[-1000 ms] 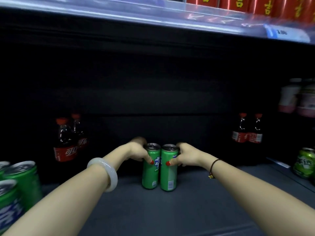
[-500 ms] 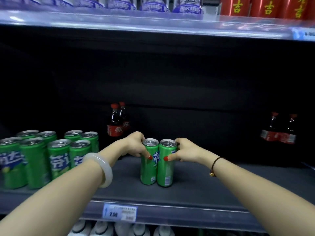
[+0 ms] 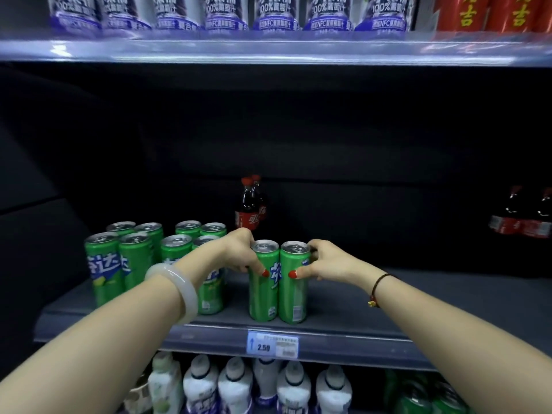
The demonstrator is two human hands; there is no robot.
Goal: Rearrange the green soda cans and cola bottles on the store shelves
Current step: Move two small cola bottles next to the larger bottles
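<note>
Two tall green soda cans stand side by side near the front edge of the dark shelf [image 3: 358,321]. My left hand [image 3: 239,253] grips the left can [image 3: 263,294] near its top. My right hand [image 3: 324,261] grips the right can [image 3: 293,297] the same way. A block of several green cans [image 3: 131,258] stands to the left, partly hidden by my left forearm. Two cola bottles [image 3: 249,204] stand behind the held cans, at the back. Another pair of cola bottles [image 3: 522,216] stands at the far right.
A price tag [image 3: 272,344] reading 2.50 hangs on the shelf's front rail. White bottles [image 3: 236,386] fill the shelf below. Purple-labelled bottles [image 3: 227,13] and red cans [image 3: 493,13] line the shelf above. Bare shelf stretches between the held cans and the right bottles.
The two held cans have come forward to the shelf's front edge, closer to the block of green cans. The view has pulled back and shifted left, showing the shelves above and below.
</note>
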